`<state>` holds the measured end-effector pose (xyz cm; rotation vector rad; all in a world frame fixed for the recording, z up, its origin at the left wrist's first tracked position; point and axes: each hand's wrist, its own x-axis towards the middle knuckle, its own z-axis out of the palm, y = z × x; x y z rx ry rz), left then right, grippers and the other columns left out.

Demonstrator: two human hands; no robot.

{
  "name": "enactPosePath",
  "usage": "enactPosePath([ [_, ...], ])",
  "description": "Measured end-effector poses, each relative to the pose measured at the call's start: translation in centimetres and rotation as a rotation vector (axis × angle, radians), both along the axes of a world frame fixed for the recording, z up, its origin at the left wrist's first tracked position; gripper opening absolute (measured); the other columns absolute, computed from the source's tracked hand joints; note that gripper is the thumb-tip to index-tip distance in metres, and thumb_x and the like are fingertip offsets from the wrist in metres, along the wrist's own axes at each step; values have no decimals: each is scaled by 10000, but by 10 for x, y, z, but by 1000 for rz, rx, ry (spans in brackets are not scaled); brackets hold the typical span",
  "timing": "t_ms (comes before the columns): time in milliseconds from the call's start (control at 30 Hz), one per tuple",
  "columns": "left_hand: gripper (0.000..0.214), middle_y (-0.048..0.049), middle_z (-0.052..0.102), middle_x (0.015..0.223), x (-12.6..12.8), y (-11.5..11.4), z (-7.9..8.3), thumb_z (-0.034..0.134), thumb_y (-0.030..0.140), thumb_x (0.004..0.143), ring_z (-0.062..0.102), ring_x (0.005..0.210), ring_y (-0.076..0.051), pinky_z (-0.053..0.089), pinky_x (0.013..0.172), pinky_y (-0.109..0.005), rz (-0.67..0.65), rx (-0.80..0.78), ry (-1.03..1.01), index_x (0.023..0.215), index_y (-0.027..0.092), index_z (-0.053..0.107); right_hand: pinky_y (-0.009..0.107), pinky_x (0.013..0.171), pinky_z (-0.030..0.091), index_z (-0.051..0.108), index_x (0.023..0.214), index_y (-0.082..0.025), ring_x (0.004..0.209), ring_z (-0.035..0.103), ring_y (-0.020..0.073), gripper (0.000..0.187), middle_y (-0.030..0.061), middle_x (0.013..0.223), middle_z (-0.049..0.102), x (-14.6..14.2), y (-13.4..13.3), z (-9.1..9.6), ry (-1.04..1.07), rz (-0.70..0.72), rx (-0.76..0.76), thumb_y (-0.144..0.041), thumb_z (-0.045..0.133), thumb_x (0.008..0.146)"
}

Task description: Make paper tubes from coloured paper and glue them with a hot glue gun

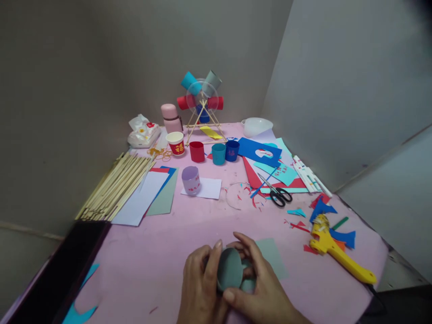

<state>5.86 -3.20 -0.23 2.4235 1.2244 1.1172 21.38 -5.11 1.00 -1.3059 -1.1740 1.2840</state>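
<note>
Both my hands are at the near edge of the pink table (162, 252), wrapped round a grey-green paper cup (230, 269) lying on its side with its mouth towards me. My left hand (199, 283) grips its left side, thumb over the rim. My right hand (258, 283) curls round the right side and underneath. A grey-green paper sheet (274, 257) lies just behind my right hand.
A paper-cup ferris wheel on sticks (202, 105) stands at the back. Red (196, 151), teal (218, 154), blue (232, 150) and lilac (191, 180) cups, scissors (278, 194), a yellow glue gun (332, 246), bamboo sticks (114, 186), coloured paper and scraps lie around.
</note>
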Motion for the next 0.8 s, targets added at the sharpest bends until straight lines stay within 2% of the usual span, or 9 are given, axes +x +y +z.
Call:
enactPosePath([
  [67, 664, -129, 436, 1188, 4, -4, 0, 477, 250, 930, 523, 1067, -282, 522, 851, -451, 1, -49, -55, 1499, 307, 138, 376, 748, 495, 384, 1303, -214, 1038, 570, 302, 847, 146, 1152, 568, -1, 1, 3, 63, 11, -34, -576, 754, 632],
  [167, 787, -126, 388, 1283, 7, -10, 1, 577, 219, 864, 489, 1168, -292, 493, 926, -475, -23, -275, -187, 1482, 349, 108, 351, 704, 499, 468, 1224, -223, 905, 599, 243, 616, 96, 1036, 599, 1, 2, 5, 178, -19, -72, -440, 735, 713],
  [267, 915, -112, 349, 1419, 4, -12, 2, 657, 158, 775, 403, 1299, -319, 401, 1032, -539, -61, -456, -260, 1476, 379, 111, 347, 713, 496, 546, 1149, -221, 845, 612, 217, 470, 73, 970, 633, 5, 4, 5, 221, -47, -79, -402, 725, 753],
  [367, 941, -91, 343, 1486, -3, -11, -1, 680, 133, 728, 398, 1323, -317, 350, 1075, -540, -88, -552, -328, 1476, 381, 166, 317, 701, 467, 602, 1075, -211, 790, 612, 195, 376, 46, 871, 666, 9, 8, 6, 205, -76, -44, -396, 722, 771],
  [533, 894, -122, 374, 1495, -14, -7, -11, 694, 259, 751, 382, 1357, -307, 339, 1092, -489, -85, -743, -535, 1492, 295, 196, 276, 599, 427, 618, 1031, -210, 695, 600, 178, 337, 17, 777, 666, 14, 14, 5, 203, -135, -24, -430, 703, 789],
  [600, 792, -123, 438, 1454, -16, -5, -13, 682, 283, 763, 418, 1334, -302, 339, 1096, -470, -113, -768, -550, 1461, 269, 308, 277, 598, 435, 617, 1028, -212, 700, 612, 185, 347, 24, 787, 682, 14, 16, 5, 202, -136, -20, -443, 706, 786],
  [733, 528, -99, 566, 1316, -16, -2, -8, 697, 394, 770, 535, 1215, -303, 394, 1058, -442, -125, -746, -511, 1265, 259, 572, 273, 599, 439, 630, 1017, -208, 697, 619, 189, 365, 27, 778, 692, 14, 19, 5, 165, -130, -1, -478, 709, 784],
  [800, 586, -116, 598, 1267, -13, -1, -4, 727, 505, 740, 588, 1143, -306, 461, 991, -425, -122, -860, -625, 1234, 229, 575, 275, 621, 446, 644, 1008, -211, 719, 617, 190, 345, 31, 784, 690, 15, 21, 7, 128, -140, 23, -493, 680, 813],
])
